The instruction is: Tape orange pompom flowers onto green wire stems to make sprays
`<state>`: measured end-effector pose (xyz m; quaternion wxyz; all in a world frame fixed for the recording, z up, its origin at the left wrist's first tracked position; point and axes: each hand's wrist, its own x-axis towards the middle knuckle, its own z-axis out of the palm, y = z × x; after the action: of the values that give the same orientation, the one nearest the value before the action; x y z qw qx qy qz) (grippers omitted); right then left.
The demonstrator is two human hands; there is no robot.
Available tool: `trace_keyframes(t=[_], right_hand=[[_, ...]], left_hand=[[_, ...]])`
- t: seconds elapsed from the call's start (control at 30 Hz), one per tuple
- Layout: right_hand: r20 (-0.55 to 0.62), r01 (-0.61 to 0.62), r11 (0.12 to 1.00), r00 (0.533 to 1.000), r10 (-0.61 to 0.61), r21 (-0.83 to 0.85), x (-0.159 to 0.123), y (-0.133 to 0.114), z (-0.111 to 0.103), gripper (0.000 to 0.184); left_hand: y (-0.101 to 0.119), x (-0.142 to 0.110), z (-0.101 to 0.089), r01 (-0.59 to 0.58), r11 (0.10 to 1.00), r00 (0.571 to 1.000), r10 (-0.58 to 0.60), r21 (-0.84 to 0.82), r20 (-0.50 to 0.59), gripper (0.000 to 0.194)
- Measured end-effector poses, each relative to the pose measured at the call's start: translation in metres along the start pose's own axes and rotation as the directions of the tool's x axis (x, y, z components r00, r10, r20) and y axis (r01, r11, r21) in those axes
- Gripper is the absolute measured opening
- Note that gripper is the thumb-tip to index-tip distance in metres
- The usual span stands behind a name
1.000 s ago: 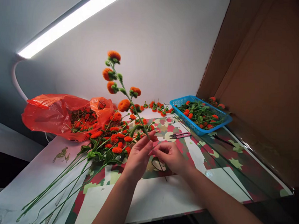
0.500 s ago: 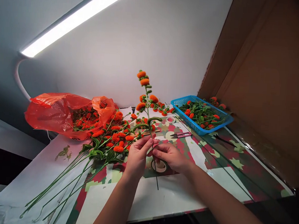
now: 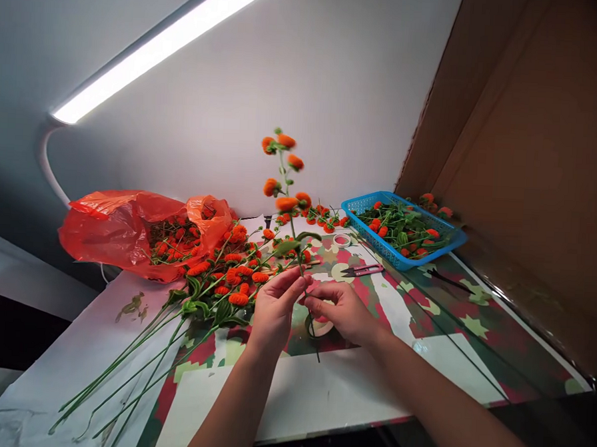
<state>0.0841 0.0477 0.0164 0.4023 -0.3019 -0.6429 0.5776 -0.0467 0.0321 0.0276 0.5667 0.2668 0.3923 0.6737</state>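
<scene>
A pale wall [image 3: 345, 92] stands behind the table [image 3: 93, 326], with brown cardboard [image 3: 532, 162] at the right and a lit lamp [image 3: 162, 51] slanting over the left; a patterned sheet [image 3: 386, 361] covers much of the tabletop. A tall stalk of orange flowers [image 3: 286, 204] is held up over the middle, leaning slightly left, its bare lower end pointing down; the left hand [image 3: 272, 310] is pinched on its stem below two green leaves; the right hand [image 3: 342, 312] has thumb and forefinger together at the stem just below, though whether they grip it or something thin beside it I cannot tell. Behind that lower end lies a roll of tape [image 3: 325, 328]; farther back are small scissors [image 3: 369, 270]; a heap of flowers [image 3: 238, 299] and a red bag [image 3: 105, 233] lie left, a blue basket [image 3: 404, 263] right.
</scene>
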Motion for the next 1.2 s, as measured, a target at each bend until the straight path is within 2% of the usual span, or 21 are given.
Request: trace_keyframes(t=[0.13,0.23,0.3,0.4,0.53,0.73,0.87,1.0,1.07,1.2], right_hand=[[0.049,-0.032,0.996,0.998,0.028,0.083,0.000,0.000,-0.003,0.031],[-0.053,0.001,1.000,0.999,0.000,0.014,-0.001,-0.002,0.000,0.031],[-0.135,0.029,0.998,0.990,-0.036,-0.048,-0.001,-0.003,0.003,0.029],[-0.170,0.061,0.997,0.983,-0.069,-0.054,-0.001,-0.001,0.006,0.026],[-0.116,0.028,0.991,0.993,-0.014,0.127,0.001,0.004,0.006,0.023],[0.023,-0.092,0.955,0.996,0.089,0.283,0.002,0.007,0.001,0.028],[-0.022,-0.159,0.908,0.983,0.182,0.388,0.001,0.010,0.000,0.026],[-0.102,-0.129,0.898,0.977,0.188,0.421,0.001,0.011,0.004,0.026],[-0.106,-0.142,0.900,0.974,0.202,0.412,0.001,0.011,0.006,0.027],[-0.040,-0.203,0.893,0.970,0.239,0.401,0.000,0.010,0.003,0.027]], left_hand=[[0.003,-0.001,-0.001,0.063,0.994,0.995,-0.056,-0.089,0.079,0.030],[0.002,-0.001,-0.003,0.070,0.997,0.987,-0.063,-0.041,0.150,0.028],[0.000,0.000,-0.004,0.016,1.000,0.991,-0.018,0.017,0.133,0.026],[-0.004,0.001,-0.004,-0.039,0.997,0.998,0.036,0.061,0.053,0.030],[-0.002,0.002,-0.003,0.004,1.000,1.000,-0.004,0.000,-0.001,0.035],[0.002,0.001,-0.002,0.029,0.994,0.997,-0.020,-0.108,0.080,0.031],[0.002,0.000,-0.002,0.022,0.995,0.991,-0.009,-0.096,0.130,0.031],[-0.001,-0.002,0.000,0.033,0.999,0.987,-0.032,-0.007,0.156,0.037],[-0.003,-0.001,-0.001,0.018,0.999,0.992,-0.023,0.045,0.125,0.038],[-0.001,0.002,-0.004,0.008,0.998,1.000,-0.009,0.064,0.028,0.037]])
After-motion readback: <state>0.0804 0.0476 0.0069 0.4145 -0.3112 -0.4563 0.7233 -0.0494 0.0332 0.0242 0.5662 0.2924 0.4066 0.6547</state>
